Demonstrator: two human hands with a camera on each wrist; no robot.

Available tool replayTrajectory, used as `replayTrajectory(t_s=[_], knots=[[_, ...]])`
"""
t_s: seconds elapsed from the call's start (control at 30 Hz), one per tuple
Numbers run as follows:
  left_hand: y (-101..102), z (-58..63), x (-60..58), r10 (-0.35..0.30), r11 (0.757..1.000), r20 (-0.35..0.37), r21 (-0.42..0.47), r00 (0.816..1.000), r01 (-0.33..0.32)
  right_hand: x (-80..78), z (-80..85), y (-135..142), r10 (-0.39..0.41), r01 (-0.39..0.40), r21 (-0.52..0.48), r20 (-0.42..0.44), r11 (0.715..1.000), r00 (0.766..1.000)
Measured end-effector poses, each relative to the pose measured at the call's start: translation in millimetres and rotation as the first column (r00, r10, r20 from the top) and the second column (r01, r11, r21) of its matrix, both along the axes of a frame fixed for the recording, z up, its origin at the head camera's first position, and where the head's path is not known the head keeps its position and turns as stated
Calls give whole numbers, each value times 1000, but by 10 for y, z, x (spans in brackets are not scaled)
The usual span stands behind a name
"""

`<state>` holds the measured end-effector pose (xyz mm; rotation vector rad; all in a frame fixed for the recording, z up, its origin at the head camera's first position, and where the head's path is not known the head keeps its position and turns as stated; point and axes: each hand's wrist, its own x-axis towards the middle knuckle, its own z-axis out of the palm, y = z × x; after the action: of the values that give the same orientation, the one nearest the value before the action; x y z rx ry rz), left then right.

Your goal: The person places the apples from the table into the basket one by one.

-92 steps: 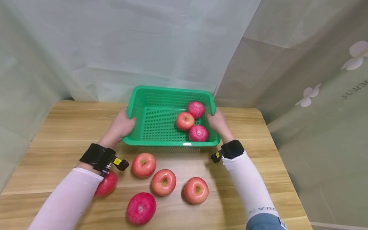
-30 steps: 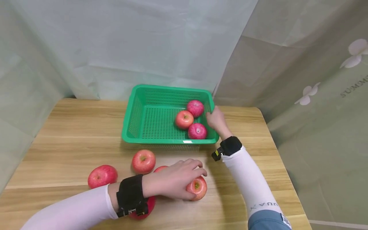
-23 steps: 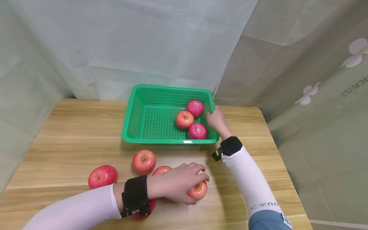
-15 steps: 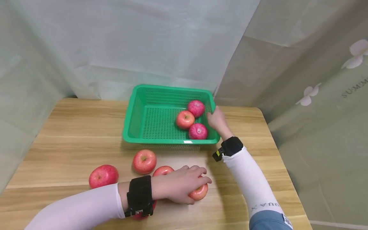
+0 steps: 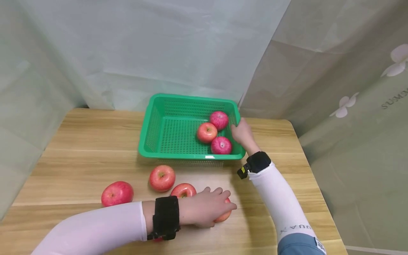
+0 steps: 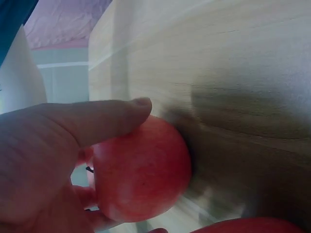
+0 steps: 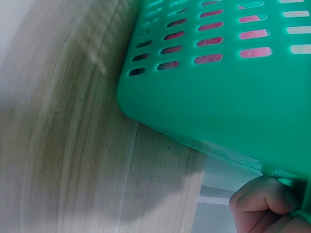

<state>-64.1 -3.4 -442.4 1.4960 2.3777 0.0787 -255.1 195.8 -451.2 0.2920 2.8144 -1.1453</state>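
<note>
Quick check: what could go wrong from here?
The round smooth red apple held in the left hand could slip. That hand might nudge the round orange-red apple close beside it. If the right hand, gripping the green perforated plastic basket, tilts it, the three round reddish apples inside could roll.

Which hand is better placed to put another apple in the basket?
Left, probably: the left hand holds an apple outside the basket, while the right hand is occupied gripping the basket's right end.
</note>
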Motion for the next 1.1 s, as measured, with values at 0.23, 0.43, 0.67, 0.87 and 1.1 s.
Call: replayTrajectory(t_s=[0.23,0.43,0.67,0.87,1.1], knots=[[29,-12,14,-20,1000,-27,8,999,21,7,5,-4,9,-8,4,-9,1000,1000],[70,-33,74,-34,998,-123,-51,992,28,11,0,6,7,-8,-7,-8,1000,1000],[123,-21,74,-62,996,-191,-70,980,49,2,-7,13,10,-10,-3,-10,1000,1000],[138,-28,29,-62,996,-169,-66,984,51,-3,-7,5,8,-8,-4,-11,1000,1000],[147,-60,25,-66,998,-198,-34,978,60,12,0,5,1,-1,-8,-2,1000,1000]])
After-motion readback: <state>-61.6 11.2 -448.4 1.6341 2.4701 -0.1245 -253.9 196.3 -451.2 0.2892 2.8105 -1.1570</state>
